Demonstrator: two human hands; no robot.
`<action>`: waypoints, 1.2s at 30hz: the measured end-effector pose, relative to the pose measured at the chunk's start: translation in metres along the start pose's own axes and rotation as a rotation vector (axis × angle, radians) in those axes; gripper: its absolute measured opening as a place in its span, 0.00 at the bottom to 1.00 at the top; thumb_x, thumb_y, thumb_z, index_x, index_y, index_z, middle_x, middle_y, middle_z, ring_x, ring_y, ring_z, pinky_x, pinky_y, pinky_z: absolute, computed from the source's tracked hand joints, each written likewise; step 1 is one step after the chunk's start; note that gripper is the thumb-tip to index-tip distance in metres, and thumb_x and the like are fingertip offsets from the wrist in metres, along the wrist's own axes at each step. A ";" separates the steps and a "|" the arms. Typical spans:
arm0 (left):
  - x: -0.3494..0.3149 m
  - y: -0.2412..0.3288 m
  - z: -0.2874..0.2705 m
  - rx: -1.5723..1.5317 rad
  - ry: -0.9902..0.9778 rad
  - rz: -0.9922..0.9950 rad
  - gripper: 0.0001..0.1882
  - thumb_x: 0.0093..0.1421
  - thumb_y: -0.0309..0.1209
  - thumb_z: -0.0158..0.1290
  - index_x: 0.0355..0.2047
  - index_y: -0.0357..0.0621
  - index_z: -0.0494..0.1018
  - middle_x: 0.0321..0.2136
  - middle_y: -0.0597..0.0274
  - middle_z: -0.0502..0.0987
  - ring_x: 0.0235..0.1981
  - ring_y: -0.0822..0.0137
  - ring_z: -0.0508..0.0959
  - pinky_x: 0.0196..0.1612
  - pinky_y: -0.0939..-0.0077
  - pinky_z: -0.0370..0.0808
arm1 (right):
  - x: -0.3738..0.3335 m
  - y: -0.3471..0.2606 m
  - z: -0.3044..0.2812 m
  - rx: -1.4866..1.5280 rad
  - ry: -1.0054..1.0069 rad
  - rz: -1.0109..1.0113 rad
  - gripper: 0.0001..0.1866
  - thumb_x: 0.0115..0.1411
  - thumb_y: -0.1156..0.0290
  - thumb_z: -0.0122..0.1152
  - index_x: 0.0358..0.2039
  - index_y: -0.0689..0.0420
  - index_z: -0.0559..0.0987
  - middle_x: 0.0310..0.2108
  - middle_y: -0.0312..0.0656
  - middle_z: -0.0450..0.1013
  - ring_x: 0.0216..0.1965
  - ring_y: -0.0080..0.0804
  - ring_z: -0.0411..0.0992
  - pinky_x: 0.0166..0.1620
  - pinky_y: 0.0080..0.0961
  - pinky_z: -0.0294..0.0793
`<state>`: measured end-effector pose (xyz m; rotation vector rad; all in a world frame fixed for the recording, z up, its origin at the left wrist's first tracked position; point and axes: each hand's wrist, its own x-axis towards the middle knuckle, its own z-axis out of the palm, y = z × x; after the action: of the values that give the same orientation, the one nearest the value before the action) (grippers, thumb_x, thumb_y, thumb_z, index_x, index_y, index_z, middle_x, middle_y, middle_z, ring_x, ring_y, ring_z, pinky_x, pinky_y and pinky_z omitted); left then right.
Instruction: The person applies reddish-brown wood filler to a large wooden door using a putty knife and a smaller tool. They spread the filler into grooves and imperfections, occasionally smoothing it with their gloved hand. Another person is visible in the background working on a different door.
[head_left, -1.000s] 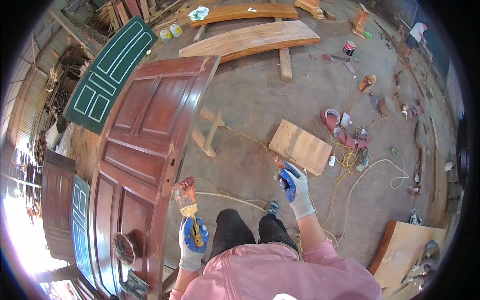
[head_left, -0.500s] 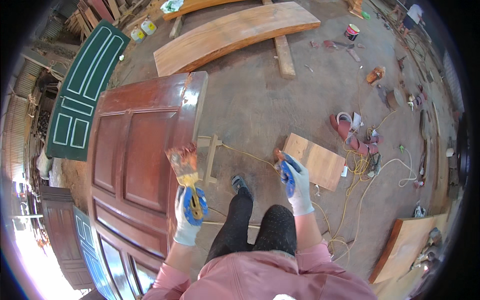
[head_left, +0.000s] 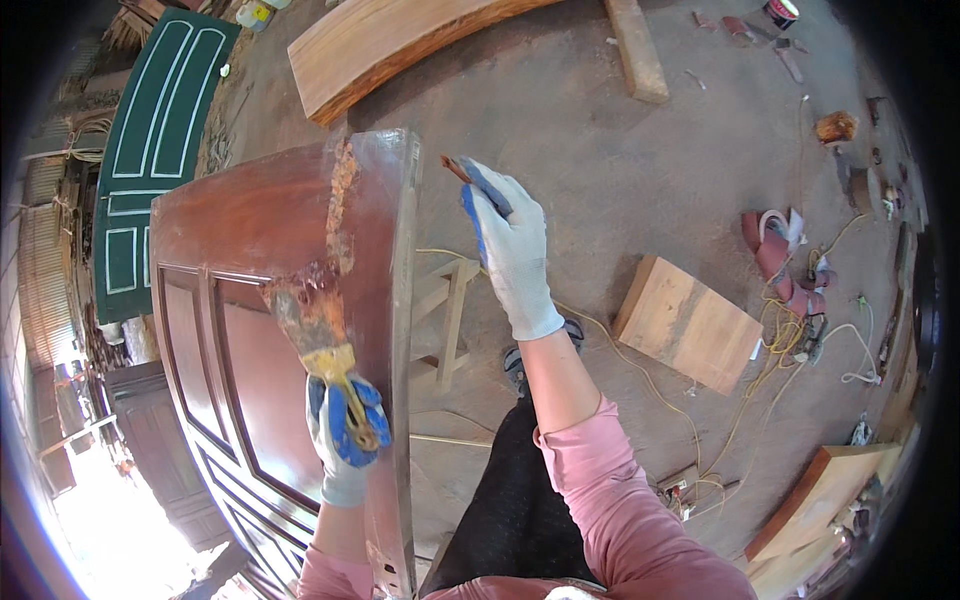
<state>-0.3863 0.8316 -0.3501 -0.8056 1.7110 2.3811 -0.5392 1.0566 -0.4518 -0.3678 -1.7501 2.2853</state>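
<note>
My left hand (head_left: 348, 430), in a white glove with blue palm, is closed around the yellow handle of a wide putty knife (head_left: 318, 325). Reddish-brown paste coats its blade, which is over a brown panelled door (head_left: 375, 240). A rough strip of light brown filler (head_left: 342, 195) runs along the door's upper part. Beyond the door's right edge, my right hand (head_left: 508, 225), gloved alike, pinches a small, thin, brown-smeared blade (head_left: 455, 168). Its tip points toward the door; the rest is hidden in my fingers.
A thick wooden slab (head_left: 400, 50) rests on a beam (head_left: 637, 55) at the back. On the right lie a wooden board (head_left: 690, 325), yellow cords (head_left: 785, 335) and reddish sanding belts (head_left: 770, 255). A green door (head_left: 160, 110) leans at the left. A wooden trestle (head_left: 450, 310) stands beside the brown door.
My right hand has moved up and left, close to the door's edge. The putty knife in my left hand has shifted left and slightly down. My view has moved nearer the door.
</note>
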 end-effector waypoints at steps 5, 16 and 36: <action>-0.006 -0.005 -0.006 0.085 0.045 0.051 0.12 0.73 0.37 0.47 0.53 0.51 0.68 0.30 0.57 0.78 0.19 0.66 0.79 0.15 0.76 0.77 | 0.022 0.002 0.022 -0.123 0.045 -0.179 0.15 0.61 0.80 0.59 0.49 0.61 0.81 0.34 0.47 0.75 0.35 0.42 0.74 0.41 0.32 0.72; -0.016 -0.003 -0.001 0.118 0.091 0.042 0.14 0.73 0.36 0.46 0.55 0.47 0.66 0.31 0.55 0.79 0.19 0.66 0.80 0.14 0.77 0.77 | -0.006 0.007 0.032 -0.325 -0.025 -0.347 0.23 0.58 0.85 0.60 0.55 0.63 0.77 0.36 0.46 0.71 0.36 0.43 0.70 0.41 0.33 0.70; -0.023 -0.002 -0.012 0.019 0.088 -0.018 0.17 0.73 0.36 0.46 0.58 0.45 0.65 0.37 0.53 0.79 0.26 0.61 0.82 0.21 0.72 0.82 | -0.060 -0.008 0.028 -0.429 -0.145 -0.195 0.23 0.56 0.86 0.59 0.55 0.65 0.77 0.41 0.52 0.74 0.42 0.51 0.72 0.45 0.38 0.73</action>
<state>-0.3619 0.8261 -0.3436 -0.9324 1.7477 2.3475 -0.4921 1.0134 -0.4339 -0.0980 -2.2402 1.8351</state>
